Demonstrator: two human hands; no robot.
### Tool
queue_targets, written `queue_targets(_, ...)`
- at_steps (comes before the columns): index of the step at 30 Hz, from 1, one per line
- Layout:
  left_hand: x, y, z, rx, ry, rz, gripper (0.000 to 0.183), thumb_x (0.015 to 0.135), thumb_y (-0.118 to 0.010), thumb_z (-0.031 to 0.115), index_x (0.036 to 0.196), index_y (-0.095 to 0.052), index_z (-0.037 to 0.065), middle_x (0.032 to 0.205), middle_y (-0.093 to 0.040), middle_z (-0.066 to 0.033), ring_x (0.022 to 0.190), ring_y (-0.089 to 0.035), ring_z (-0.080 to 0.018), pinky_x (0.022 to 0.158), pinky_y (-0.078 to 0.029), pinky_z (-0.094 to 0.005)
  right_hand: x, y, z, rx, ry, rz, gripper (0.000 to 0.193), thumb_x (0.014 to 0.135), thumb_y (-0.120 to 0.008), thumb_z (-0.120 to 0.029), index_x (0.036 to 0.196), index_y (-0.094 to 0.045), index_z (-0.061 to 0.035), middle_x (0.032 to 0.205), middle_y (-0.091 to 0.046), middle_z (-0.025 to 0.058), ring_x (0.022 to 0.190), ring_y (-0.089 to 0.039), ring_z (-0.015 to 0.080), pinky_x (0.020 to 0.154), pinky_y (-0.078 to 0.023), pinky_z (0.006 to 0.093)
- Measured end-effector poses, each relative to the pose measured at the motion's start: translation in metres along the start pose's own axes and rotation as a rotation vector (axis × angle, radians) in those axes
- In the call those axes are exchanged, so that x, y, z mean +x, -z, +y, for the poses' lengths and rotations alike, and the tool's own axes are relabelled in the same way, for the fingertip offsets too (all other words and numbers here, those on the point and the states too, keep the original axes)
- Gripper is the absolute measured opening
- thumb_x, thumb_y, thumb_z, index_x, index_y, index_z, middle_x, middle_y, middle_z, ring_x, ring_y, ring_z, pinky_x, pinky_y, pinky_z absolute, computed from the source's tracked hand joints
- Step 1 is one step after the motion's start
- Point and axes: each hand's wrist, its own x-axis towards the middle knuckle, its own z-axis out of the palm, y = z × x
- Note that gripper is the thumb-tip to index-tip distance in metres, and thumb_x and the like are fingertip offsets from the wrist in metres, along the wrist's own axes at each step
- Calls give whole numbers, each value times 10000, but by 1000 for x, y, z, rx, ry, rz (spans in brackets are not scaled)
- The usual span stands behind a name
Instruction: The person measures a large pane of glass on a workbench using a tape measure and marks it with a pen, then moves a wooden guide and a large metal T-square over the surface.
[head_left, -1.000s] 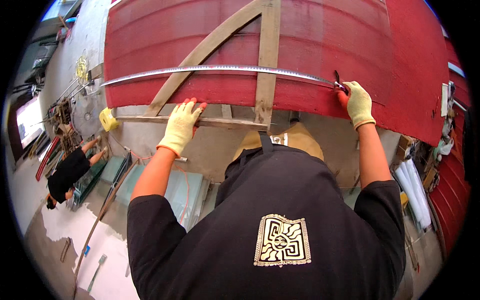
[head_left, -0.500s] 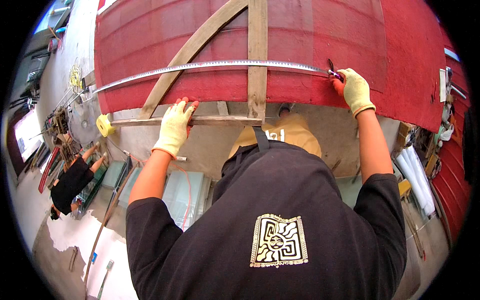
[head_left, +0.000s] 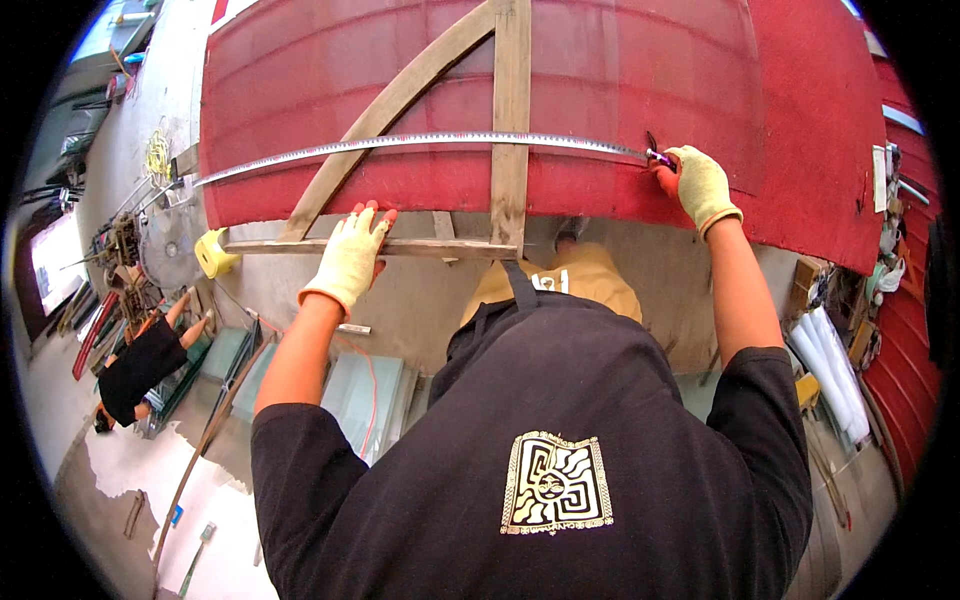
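Observation:
A steel tape measure (head_left: 440, 138) stretches in a long, slightly bowed line across a red-covered table. My right hand (head_left: 703, 185), in a yellow glove with red-orange coated fingers, is closed on its right end, where a small purple-and-black part shows. A wooden frame (head_left: 511, 90) with an upright, a slanting brace and a crossbar (head_left: 430, 247) lies partly on the table, and the tape crosses over its upright and brace. My left hand (head_left: 348, 258), gloved alike, rests on the crossbar with fingers stretched forward over it. The thumb lies lower, partly hidden.
The red table (head_left: 820, 130) has its near edge in front of me. A yellow object (head_left: 212, 252) stands by the crossbar's left end. Glass sheets (head_left: 362, 395) lie below left. Another person (head_left: 145, 370) bends over at far left. White rolls (head_left: 830, 375) stand at right.
The whole view has shifted slightly. Both hands keep about the same places on the crossbar and the tape measure.

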Motion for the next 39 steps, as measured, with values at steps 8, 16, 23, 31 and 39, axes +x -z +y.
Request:
queue_targets(8, 8, 51, -6, -507, -78, -30, 819, 843, -861, 380, 1521, -527, 66, 1425, -619, -238, 1332, -602, -383, 1131, -483, -462, 8, 27, 40, 544, -18, -608, 322, 972, -764, -311, 1081, -777, -7, 711, -715, 74, 623, -599, 145, 577, -485, 394)
queue_targets(16, 15, 103, 76, -989, -80, -155, 635, 967, -773, 274, 1529, -543, 88, 1316, -700, -188, 1210, -693, -289, 1042, -546, -393, -37, 89, 2, 808, -85, -821, 289, 975, -753, -336, 1011, -814, -56, 841, -745, -7, 738, -632, 96, 640, -502, 307)
queue_targets(23, 58, 102, 87, -945, -16, 55, 572, 990, -742, 217, 1499, -550, 39, 1305, -712, -191, 1203, -697, -272, 1040, -541, -383, -75, 68, 42, 1003, -138, -576, 326, 981, -740, -369, 1003, -775, -46, 879, -720, -1, 791, -636, 108, 713, -521, 317)
queue_targets(31, 109, 98, 93, -1086, 111, 115, 550, 1026, -712, 192, 1523, -530, 45, 1244, -704, -125, 1132, -671, -183, 972, -561, -338, -98, -9, 141, 1571, -520, 39, 336, 999, -719, -407, 980, -694, -72, 805, -638, 9, 645, -575, 127, 552, -452, 327)
queue_targets(39, 142, 137, 93, -773, 224, 267, 672, 1005, -718, 288, 1574, -462, 40, 1220, -708, -178, 1123, -699, -277, 1019, -542, -405, -67, -68, 344, 1287, -1169, 458, 715, 858, -711, -779, 1114, -762, -114, 978, -754, 86, 796, -684, 292, 637, -511, 468)
